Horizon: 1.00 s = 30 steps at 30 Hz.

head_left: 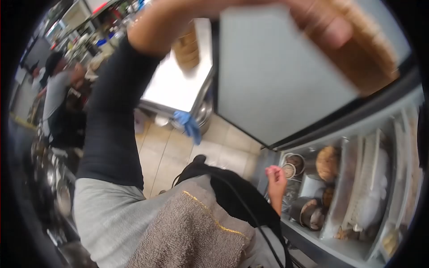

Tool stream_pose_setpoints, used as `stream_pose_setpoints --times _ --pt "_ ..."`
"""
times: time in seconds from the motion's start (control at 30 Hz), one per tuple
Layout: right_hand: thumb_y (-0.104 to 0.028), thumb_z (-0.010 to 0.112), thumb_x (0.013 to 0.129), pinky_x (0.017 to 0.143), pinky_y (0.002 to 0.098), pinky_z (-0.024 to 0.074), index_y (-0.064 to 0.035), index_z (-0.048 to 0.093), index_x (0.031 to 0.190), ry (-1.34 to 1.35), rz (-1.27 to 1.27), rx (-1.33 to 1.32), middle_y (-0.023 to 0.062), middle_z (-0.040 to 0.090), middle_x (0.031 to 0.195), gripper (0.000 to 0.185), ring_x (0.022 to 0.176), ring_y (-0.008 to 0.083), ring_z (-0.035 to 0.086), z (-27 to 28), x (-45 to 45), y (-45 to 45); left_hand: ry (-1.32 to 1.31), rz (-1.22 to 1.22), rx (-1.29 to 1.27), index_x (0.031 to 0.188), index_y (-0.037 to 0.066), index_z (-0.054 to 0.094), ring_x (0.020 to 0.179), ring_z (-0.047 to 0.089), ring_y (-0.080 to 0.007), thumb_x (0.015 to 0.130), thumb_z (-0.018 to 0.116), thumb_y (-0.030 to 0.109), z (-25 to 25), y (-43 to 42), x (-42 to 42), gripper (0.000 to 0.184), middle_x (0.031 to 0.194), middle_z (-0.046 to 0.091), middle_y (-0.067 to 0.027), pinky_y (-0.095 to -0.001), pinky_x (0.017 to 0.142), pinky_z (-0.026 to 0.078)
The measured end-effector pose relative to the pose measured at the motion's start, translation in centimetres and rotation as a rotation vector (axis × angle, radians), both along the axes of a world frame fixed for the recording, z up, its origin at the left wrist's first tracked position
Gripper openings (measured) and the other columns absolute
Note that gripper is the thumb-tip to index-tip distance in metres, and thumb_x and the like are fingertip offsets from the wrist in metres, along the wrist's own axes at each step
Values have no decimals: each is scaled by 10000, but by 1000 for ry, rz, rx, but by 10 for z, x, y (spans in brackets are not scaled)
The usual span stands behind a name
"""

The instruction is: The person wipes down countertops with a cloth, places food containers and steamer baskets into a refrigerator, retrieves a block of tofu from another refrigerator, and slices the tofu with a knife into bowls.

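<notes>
Towel (178, 232) is draped nearest. Brown block (359, 67) is clamped in left hand (328, 31), before open door (254, 67); right hand (277, 178) is curled by fridge (337, 201) edge, grip not discernible. Carrying is presumed the step; firm support is called for.

Well back from the bare left hand (322, 21), a snug black sleeve (111, 120) emerges from a grey, finely textured shirt (111, 214). Nearer the bare right hand (277, 178), a nubbly brown towel (187, 228) with yellow stitching (210, 212) adjoins black cloth (228, 181) crossed by a thin dark cord (251, 209).
</notes>
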State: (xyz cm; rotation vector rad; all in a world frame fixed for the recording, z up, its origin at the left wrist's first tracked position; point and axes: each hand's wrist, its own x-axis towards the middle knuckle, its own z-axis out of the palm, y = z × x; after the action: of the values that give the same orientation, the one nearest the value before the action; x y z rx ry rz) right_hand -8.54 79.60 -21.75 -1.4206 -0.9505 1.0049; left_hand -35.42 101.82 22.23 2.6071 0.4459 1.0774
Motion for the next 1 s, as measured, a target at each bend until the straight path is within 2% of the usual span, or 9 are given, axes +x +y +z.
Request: stream_pose_setpoints --times 0.1,0.17,0.4,0.5,0.63,0.67,0.77,0.9,1.0 --pt "-104 658 962 779 232 500 -12 631 1034 1 117 -24 23 669 926 119 855 86 622 5 -20 41 -46 278 -173 953 99 694 968 631 -226 553 937 522 -144 -18 -83 630 983 666 -59 -344 814 512" --pt "-104 668 956 788 227 499 -11 632 1041 -34 193 -28 21 668 938 131 859 81 622 -4 -35 75 -156 409 -270 960 83 688 1253 550 -353 564 951 439 -246 -26 -139 595 1210 631 -171 -449 1034 448" --pt "-149 633 982 833 260 520 5 601 1156 -200 619 57 49 687 1001 234 932 110 640 53 -171 239 -230 1056 -441 912 71 625 1266 520 -401 577 945 315 -442 14 -310 524 1368 510 -224 -447 1025 452" --pt "-311 577 1018 897 318 507 -7 539 1270 -77 698 40 89 652 1166 397 1067 162 612 84 -247 326 -204 1061 -362 910 67 625 1285 504 -398 579 940 297 -473 51 -354 512 1398 482 -220 -445 1028 454" --pt "-733 488 906 1106 464 364 -43 197 1555 208 611 -172 304 267 1549 991 1434 382 313 102 -327 445 -249 967 -475 1159 95 579 1341 444 -407 625 911 252 -477 78 -376 649 1461 437 -218 -424 1102 387" --pt "-791 482 859 1125 486 332 -43 119 1569 200 586 -183 330 175 1566 1093 1458 420 230 113 -338 466 32 1136 -225 1312 74 505 1354 432 -390 696 870 270 -452 77 -372 743 1497 409 -212 -414 1139 333" --pt "-912 514 714 1145 593 253 -74 55 1590 173 481 -185 341 -2 1593 1296 1486 487 54 139 -366 515 -513 939 -233 1347 25 504 1355 439 -340 830 777 342 -432 141 -366 665 1477 456 -188 -410 1149 308" --pt "-920 613 610 1103 745 129 -166 -11 1599 205 492 -243 251 -130 1621 1392 1482 496 -77 156 -385 544 -1013 560 -1114 1448 4 452 1353 435 -297 1007 388 621 -399 283 -340 761 1414 536 -173 -401 1158 283" --pt "-885 625 647 1097 762 90 -144 -29 1596 314 533 -317 239 -119 1627 1370 1486 488 -71 139 -383 564 -772 572 -1261 1560 68 267 1501 211 -257 1013 220 664 -408 339 -327 810 1599 304 -147 -425 1217 111"
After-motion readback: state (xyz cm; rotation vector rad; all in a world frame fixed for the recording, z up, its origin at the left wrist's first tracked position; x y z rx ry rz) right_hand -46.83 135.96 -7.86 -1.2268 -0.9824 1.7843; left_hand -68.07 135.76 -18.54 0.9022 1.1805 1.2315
